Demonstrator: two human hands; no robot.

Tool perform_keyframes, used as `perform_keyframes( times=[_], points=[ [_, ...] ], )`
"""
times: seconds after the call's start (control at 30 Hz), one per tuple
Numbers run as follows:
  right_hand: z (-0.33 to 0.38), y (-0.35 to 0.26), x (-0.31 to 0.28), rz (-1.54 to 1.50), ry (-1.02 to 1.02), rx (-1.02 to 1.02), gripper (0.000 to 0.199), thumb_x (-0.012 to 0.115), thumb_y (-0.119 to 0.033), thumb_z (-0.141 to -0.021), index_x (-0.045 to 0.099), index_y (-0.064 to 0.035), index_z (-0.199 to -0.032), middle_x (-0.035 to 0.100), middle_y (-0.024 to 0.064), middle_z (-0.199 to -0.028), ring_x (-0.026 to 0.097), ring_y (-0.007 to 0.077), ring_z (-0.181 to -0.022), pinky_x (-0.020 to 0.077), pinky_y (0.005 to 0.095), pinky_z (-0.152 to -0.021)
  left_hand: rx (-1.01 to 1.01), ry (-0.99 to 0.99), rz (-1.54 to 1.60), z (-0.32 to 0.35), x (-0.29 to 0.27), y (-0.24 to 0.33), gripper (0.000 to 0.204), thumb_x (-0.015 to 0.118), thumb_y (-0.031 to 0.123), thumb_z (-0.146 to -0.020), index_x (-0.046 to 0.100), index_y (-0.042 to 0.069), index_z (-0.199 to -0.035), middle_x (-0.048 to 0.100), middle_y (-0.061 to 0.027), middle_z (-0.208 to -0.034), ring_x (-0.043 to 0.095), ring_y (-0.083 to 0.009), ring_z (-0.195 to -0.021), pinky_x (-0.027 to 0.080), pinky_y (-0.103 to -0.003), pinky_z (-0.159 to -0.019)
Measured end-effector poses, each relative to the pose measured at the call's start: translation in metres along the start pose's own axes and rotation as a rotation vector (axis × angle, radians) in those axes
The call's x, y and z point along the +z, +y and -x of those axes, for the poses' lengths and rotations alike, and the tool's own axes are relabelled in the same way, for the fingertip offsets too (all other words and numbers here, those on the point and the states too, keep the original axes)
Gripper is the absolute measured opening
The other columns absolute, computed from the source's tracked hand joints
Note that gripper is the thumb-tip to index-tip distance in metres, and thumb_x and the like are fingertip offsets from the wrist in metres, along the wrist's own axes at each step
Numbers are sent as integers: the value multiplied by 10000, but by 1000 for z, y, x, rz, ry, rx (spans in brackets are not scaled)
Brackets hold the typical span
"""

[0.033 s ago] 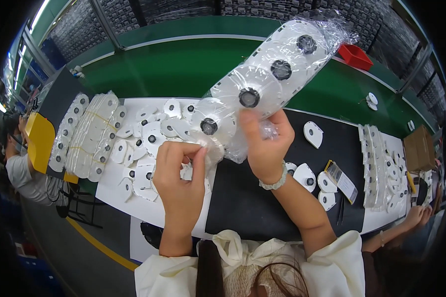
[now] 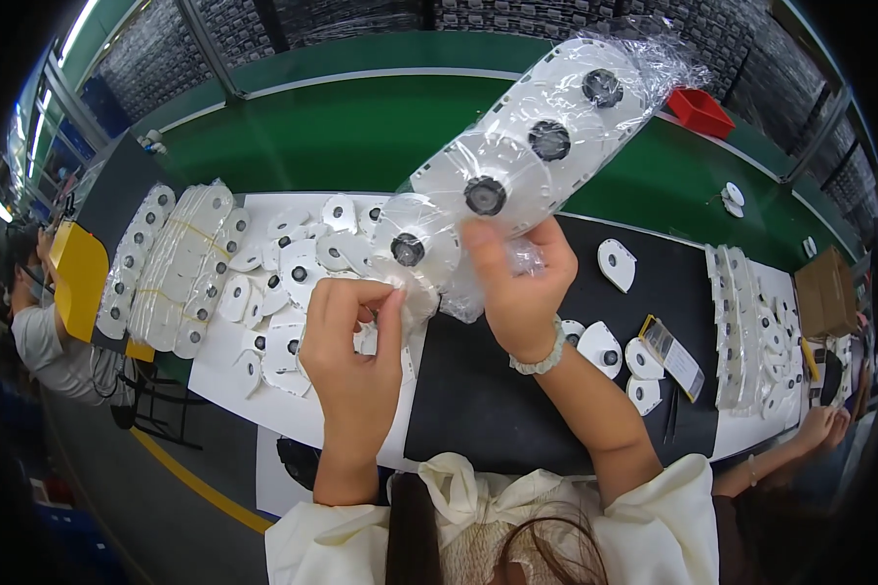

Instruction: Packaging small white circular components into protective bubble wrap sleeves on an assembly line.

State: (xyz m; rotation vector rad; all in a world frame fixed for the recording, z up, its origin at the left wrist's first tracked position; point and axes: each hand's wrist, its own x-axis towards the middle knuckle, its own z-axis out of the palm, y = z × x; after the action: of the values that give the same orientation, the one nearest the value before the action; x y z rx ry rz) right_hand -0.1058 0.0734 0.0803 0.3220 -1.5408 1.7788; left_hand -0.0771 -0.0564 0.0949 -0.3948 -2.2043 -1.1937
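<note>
A clear plastic sleeve (image 2: 517,146) holds a row of several white rounded plates, each with a black round knob. It is raised at a slant above the table, its loose crinkled end at the far upper right. My left hand (image 2: 356,341) is closed in a pinch on the sleeve's near lower-left end. Under the middle of the row, my right hand (image 2: 525,288) is closed on the sleeve, thumb in front and bunched film beside the fingers. Part of its grip is hidden by the plates. Loose white plates (image 2: 298,263) with black knobs lie behind and left of my left hand.
Filled sleeves (image 2: 190,268) lie at the left on the table, and more filled sleeves (image 2: 739,331) at the right. On the black mat (image 2: 478,390) are several plates, a yellow-edged card (image 2: 673,356) and tweezers (image 2: 671,414). A red bin (image 2: 699,112) stands behind. A co-worker's hand (image 2: 822,427) is far right.
The filled sleeve has shifted very slightly to the left in my hands. Both hands keep their hold and have hardly moved.
</note>
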Motion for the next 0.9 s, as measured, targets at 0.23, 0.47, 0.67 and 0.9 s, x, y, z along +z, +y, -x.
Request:
perform_keyframes(
  times=[0.23,0.47,0.67,0.9],
  points=[
    [1,6,2,80,11,-15,221,651,-69,-716,554,24,-893,588,42,-816,522,68,-714,428,218,-645,-98,9,423,-4,0,-12,76,548,-50,-732,487,-8,-746,490,-62,-724,441,-130,-624,368,-211,-602],
    [11,24,19,-65,-44,188,224,614,-96,-761,539,13,-942,580,39,-843,515,63,-747,418,198,-646,258,66,615,5,8,-16,31,473,-16,-798,443,-15,-794,504,-131,-817,551,-274,-886,426,-279,-709],
    [7,25,15,-331,-199,436,281,589,-148,-791,510,17,-1004,563,55,-927,523,85,-816,442,219,-682,-225,49,719,-17,1,-26,85,407,89,-865,384,9,-849,508,-115,-789,506,-103,-635,376,-192,-538],
    [6,34,15,-640,-463,663,528,601,-144,-773,327,-4,-1201,463,91,-1124,474,150,-1011,413,279,-832,-375,-242,325,-48,-12,-19,151,496,133,-829,477,11,-744,473,11,-615,366,-9,-535,258,-174,-442]
  ],
)
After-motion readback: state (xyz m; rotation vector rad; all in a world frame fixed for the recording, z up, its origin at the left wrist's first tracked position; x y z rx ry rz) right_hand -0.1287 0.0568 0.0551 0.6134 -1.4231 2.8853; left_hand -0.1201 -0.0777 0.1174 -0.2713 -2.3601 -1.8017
